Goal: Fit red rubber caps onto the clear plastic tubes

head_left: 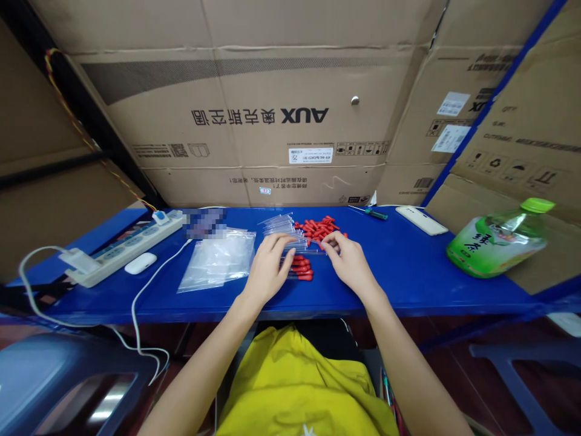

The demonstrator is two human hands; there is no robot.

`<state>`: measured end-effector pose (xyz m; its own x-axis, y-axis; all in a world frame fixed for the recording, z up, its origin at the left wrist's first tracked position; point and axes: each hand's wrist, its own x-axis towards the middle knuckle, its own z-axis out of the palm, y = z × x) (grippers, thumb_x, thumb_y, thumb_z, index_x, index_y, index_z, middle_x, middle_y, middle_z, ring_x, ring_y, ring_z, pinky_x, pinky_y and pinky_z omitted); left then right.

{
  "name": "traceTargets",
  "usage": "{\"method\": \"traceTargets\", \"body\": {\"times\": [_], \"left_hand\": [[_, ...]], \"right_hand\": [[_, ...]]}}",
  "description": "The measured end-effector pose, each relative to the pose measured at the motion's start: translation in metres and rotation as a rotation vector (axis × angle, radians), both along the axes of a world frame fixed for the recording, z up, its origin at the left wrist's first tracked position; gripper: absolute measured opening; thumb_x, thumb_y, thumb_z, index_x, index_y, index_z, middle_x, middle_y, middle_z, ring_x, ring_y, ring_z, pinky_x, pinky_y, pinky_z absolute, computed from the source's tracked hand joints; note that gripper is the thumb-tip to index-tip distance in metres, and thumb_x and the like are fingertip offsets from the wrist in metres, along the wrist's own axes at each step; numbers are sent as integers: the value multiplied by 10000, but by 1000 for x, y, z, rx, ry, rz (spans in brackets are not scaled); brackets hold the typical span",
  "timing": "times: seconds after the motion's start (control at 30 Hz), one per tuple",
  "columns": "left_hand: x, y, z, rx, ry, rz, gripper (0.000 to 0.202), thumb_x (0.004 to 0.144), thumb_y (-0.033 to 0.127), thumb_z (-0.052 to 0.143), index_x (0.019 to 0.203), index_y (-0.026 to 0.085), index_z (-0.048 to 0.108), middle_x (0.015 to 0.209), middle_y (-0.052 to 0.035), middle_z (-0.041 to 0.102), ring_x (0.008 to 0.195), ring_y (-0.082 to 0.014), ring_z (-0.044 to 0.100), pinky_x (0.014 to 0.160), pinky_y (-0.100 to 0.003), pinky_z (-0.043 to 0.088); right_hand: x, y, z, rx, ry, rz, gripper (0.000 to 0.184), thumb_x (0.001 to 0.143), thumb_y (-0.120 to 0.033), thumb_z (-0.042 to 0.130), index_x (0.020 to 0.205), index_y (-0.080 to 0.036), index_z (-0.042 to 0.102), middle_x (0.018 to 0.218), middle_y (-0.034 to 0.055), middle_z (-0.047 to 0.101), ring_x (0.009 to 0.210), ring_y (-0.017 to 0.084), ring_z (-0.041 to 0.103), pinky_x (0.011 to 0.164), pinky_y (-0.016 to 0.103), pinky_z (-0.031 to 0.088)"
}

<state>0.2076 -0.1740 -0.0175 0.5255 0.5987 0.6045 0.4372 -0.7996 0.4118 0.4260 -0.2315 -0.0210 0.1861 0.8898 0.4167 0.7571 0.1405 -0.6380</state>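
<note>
On the blue table [408, 290], both hands are over the middle, not far from the front edge. The left hand [267, 266] is curved beside the clear thin tubes [278, 224], its thumb and forefinger apart; if it grips a tube, I cannot tell. The right hand [348, 260] has its thumb and forefinger brought close together in a narrow pinch, next to a thin tube lying between the two hands, but what is in this pinch is too small to tell.

The tubes lie roughly side by side, probably so that one can be taken easily by the left hand. The loose red rubber bulbs [318, 229] are in a heap to their right, nearer the right hand, perhaps for the same reason. Bulb-topped droppers [305, 270] lie in a row closer to the front edge, their red ends all to the right, which seems to keep them in order. Clear plastic bags [218, 260] lie flat left of the left hand, and the screwdriver [376, 213] is near the back edge, seemingly out of the way.
</note>
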Motion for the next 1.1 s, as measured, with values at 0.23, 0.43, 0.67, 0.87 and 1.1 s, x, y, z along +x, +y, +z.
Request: {"method": "traceTargets", "body": {"times": [0.23, 0.43, 0.67, 0.87, 1.1], "left_hand": [[3, -8, 4, 226, 96, -23, 299, 1074, 270, 503, 1349, 257, 619, 1440, -111, 607, 1383, -286, 525, 1158, -489, 422], [5, -1, -5, 180, 245, -64, 315, 1102, 208, 380, 1280, 210, 640, 1061, -82, 736, 1028, -238, 684, 1022, -440, 505], [5, -1, -8, 47, 140, 52, 255, 1104, 213, 350, 1198, 213, 588, 1135, -98, 692, 1045, -240, 670, 921, -380, 542], [7, -3, -5, -28, 125, 45, 211, 1117, 264, 343, 1105, 211, 548, 1079, -82, 667, 983, -233, 647, 905, -388, 521], [6, 0, -8, -48, 114, 17, 227, 1122, 262, 341, 1079, 210, 558, 1051, -76, 665, 987, -228, 643, 904, -375, 513]], "right_hand": [[-21, -14, 19, 105, -54, 162, 88, 998, -257, 605, 979, -243, 690, 955, 34, 771, 864, 214, 701, 803, 300, 495], [-26, -9, 11, 95, -63, 208, 72, 989, -283, 635, 1002, -250, 699, 1001, 31, 773, 879, 210, 696, 835, 310, 512], [3, -3, -2, -97, -202, -200, 89, 946, -247, 666, 1031, -244, 695, 907, 37, 774, 882, 255, 724, 737, 322, 480], [-3, 2, -13, -155, -94, -94, 175, 938, -149, 605, 1042, -259, 692, 906, 37, 792, 871, 230, 761, 790, 310, 530], [-3, 10, -17, 9, 34, 16, 324, 965, -78, 467, 1178, -207, 674, 1187, 86, 766, 1022, 215, 739, 951, 361, 549]]}}
